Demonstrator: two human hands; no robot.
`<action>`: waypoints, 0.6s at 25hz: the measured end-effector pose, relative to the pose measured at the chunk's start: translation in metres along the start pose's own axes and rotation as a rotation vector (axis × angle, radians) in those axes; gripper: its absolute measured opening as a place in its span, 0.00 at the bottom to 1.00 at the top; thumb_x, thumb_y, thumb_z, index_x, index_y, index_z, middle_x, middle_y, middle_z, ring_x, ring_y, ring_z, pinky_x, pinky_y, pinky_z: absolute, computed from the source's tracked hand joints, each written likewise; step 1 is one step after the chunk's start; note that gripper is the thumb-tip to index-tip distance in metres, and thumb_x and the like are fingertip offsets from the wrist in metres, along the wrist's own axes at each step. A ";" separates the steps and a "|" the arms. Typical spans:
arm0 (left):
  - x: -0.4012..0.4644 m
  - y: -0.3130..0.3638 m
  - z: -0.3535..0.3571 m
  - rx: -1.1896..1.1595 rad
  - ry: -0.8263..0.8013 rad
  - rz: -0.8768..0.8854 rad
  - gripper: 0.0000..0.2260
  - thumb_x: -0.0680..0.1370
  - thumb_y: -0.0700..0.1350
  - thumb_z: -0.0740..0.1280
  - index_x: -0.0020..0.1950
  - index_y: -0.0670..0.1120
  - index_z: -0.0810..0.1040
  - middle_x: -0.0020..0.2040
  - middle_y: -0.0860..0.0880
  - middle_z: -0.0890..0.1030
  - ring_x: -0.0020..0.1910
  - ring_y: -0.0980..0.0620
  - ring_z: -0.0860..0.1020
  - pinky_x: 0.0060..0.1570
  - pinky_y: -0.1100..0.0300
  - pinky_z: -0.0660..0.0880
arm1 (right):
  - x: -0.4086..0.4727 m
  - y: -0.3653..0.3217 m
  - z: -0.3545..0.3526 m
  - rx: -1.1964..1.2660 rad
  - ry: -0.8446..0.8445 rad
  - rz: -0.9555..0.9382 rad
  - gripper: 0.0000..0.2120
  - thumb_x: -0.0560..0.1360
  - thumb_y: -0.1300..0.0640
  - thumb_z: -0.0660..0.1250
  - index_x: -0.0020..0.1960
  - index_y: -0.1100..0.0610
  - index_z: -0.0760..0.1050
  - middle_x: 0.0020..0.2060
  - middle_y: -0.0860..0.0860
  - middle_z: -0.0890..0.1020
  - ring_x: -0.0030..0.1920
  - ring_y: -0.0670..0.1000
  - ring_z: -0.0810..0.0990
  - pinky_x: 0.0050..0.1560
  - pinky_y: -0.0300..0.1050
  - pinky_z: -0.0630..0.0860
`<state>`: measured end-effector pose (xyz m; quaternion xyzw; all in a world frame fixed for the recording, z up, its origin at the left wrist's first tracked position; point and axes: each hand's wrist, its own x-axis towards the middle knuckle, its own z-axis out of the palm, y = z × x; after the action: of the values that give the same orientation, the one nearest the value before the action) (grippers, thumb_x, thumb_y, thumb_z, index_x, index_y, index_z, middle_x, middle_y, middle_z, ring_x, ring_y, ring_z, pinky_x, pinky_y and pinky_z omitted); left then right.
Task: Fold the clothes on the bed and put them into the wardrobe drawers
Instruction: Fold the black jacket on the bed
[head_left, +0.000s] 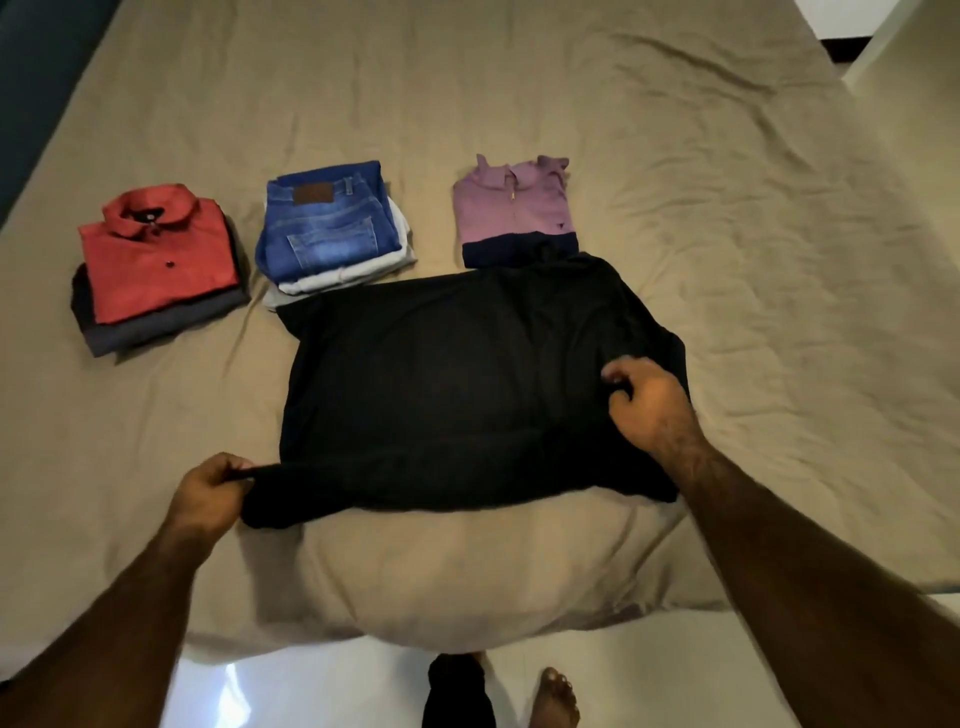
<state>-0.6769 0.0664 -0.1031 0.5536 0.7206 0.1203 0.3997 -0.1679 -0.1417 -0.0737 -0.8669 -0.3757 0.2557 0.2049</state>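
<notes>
A black garment lies spread on the bed, near its front edge. My left hand pinches the garment's near left corner. My right hand grips a fold of the cloth on its right side. Behind the garment sit three folded piles. A red shirt rests on a dark grey garment at the left. Blue jeans lie on a white garment in the middle. A purple shirt with a navy hem is at the right, touching the black garment's far edge.
The bed is covered by a wrinkled tan sheet that hangs over the front edge. White floor lies below, with my bare foot and a black trouser leg on it. A dark headboard or wall runs along the left.
</notes>
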 end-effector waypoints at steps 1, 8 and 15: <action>0.007 0.010 0.003 -0.102 0.017 -0.034 0.04 0.80 0.32 0.71 0.50 0.38 0.78 0.43 0.41 0.81 0.45 0.45 0.79 0.47 0.61 0.78 | 0.009 0.001 0.001 0.090 0.086 0.021 0.17 0.75 0.53 0.74 0.64 0.48 0.79 0.60 0.53 0.81 0.60 0.56 0.81 0.67 0.54 0.76; 0.088 0.011 0.044 -0.068 -0.267 -0.300 0.18 0.74 0.50 0.81 0.58 0.42 0.83 0.53 0.43 0.86 0.54 0.41 0.83 0.57 0.42 0.81 | 0.034 0.058 0.060 0.021 0.069 0.407 0.29 0.75 0.39 0.75 0.67 0.57 0.78 0.58 0.57 0.80 0.61 0.63 0.79 0.63 0.58 0.77; 0.094 0.003 0.069 -0.245 -0.182 -0.249 0.11 0.82 0.39 0.71 0.64 0.40 0.79 0.59 0.39 0.82 0.60 0.35 0.80 0.62 0.42 0.77 | 0.045 0.072 0.079 -0.139 0.080 0.440 0.08 0.76 0.45 0.75 0.44 0.49 0.81 0.50 0.55 0.77 0.58 0.66 0.77 0.60 0.59 0.76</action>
<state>-0.6327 0.1334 -0.1879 0.4160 0.7243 0.1063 0.5394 -0.1490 -0.1400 -0.1878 -0.9495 -0.1859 0.2330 0.0986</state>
